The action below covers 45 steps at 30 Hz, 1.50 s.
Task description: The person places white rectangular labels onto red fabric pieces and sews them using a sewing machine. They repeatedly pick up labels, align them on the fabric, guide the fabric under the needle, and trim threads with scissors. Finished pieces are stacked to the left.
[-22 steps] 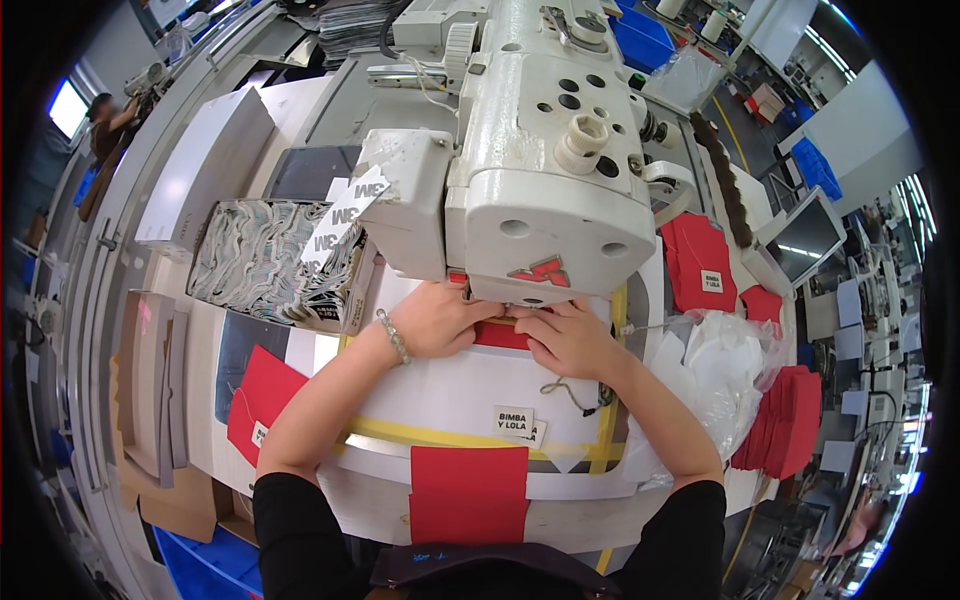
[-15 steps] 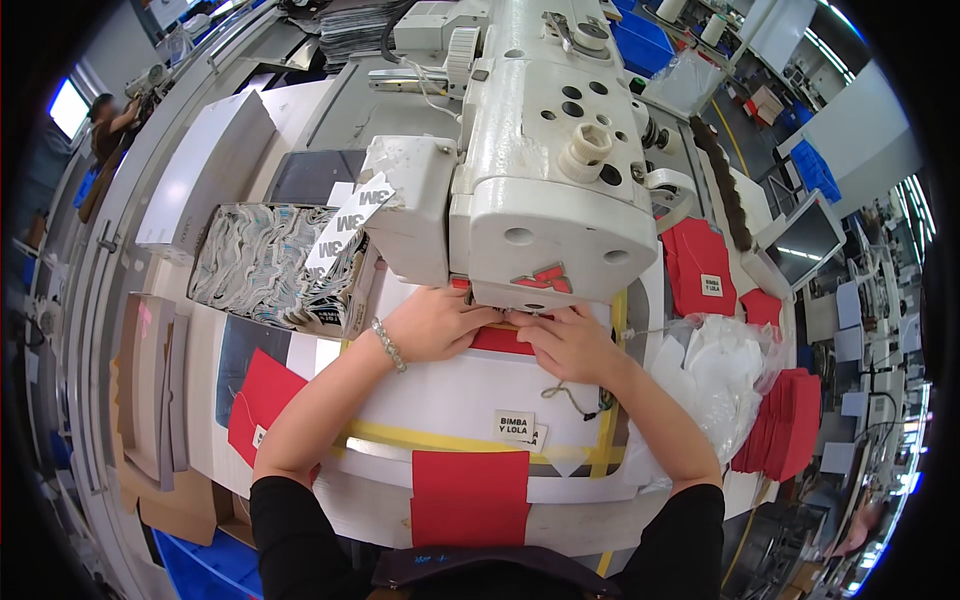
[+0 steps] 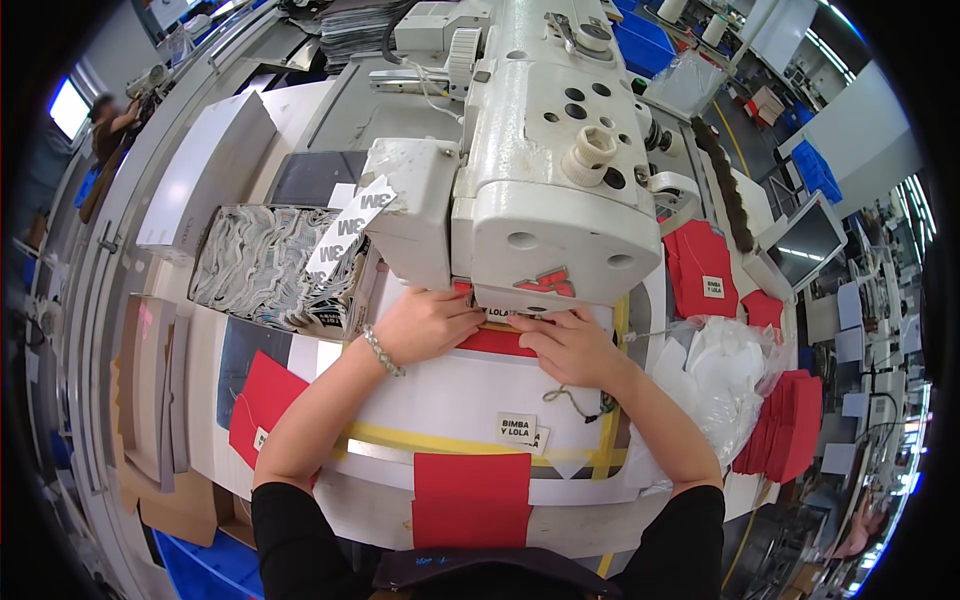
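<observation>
A red fabric piece point(image 3: 498, 343) lies on the white work surface under the head of a white sewing machine point(image 3: 560, 240). On its far edge a small pale label point(image 3: 497, 314) with dark print shows between my fingertips. My left hand point(image 3: 430, 325), with a beaded bracelet at the wrist, presses its closed fingers on the piece's left side. My right hand point(image 3: 572, 346) is bent over the right side, its fingertips at the label's right end. The machine head hides the needle. Nearer to me lie two loose pale labels point(image 3: 516, 428) and another red piece point(image 3: 472, 500).
At left stands a box of bundled labels point(image 3: 275, 265), with a red piece point(image 3: 265, 400) nearby. Stacked red pieces point(image 3: 780, 425) and a clear plastic bag point(image 3: 725, 380) lie at right. Further right is a small screen point(image 3: 805, 245). A dark cord point(image 3: 570, 400) rests beside my right wrist.
My hands have parted slightly, the left one shifting a little left. The label between the fingertips now shows more clearly under the machine head.
</observation>
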Motion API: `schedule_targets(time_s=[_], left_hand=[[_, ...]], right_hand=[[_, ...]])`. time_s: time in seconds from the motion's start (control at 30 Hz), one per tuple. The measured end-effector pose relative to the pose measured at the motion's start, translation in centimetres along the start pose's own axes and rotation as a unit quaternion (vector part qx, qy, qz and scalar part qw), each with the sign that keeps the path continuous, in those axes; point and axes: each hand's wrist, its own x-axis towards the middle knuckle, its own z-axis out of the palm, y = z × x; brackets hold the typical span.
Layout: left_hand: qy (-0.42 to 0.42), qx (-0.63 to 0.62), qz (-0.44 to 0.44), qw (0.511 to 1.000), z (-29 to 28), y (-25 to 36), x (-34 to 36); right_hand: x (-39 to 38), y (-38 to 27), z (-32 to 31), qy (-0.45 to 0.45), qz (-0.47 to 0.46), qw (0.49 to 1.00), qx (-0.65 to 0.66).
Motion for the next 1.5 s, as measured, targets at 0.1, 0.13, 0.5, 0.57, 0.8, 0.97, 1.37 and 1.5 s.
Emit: schedule_targets(time_s=[0.1, 0.13, 0.5, 0.57, 0.8, 0.97, 1.37, 1.5], left_hand=[[0.005, 0.016, 0.016, 1.0, -0.1, -0.2, 0.4], [-0.001, 0.015, 0.016, 1.0, -0.1, -0.1, 0.4], [-0.006, 0.027, 0.01, 1.0, 0.7, -0.4, -0.2], [-0.035, 0.001, 0.002, 0.999, 0.7, -0.5, -0.3], [-0.021, -0.033, 0.015, 0.999, 0.5, -0.3, 0.6], [-0.102, -0.049, -0.024, 0.993, 0.0, 0.0, 0.6], [-0.082, 0.054, -0.012, 0.995, 0.4, 0.8, -0.1], [-0.083, 0.073, -0.01, 0.994, 0.7, 0.8, -0.2]], right_hand=[[-0.2, 0.1, 0.2, -0.006, 0.008, 1.0, 0.004], [-0.3, 0.1, 0.3, -0.009, 0.011, 1.0, 0.005], [0.0, 0.0, 0.3, 0.009, 0.026, 0.999, -0.02], [0.1, 0.0, 0.4, 0.006, 0.028, 0.999, -0.021], [0.1, 0.1, 0.5, 0.018, 0.015, 0.999, -0.022], [0.2, 0.0, 0.4, 0.018, 0.014, 1.0, -0.02], [-0.1, -0.1, 0.8, 0.024, 0.005, 0.999, -0.029], [-0.3, -0.2, 0.8, 0.045, -0.025, 0.998, -0.039]])
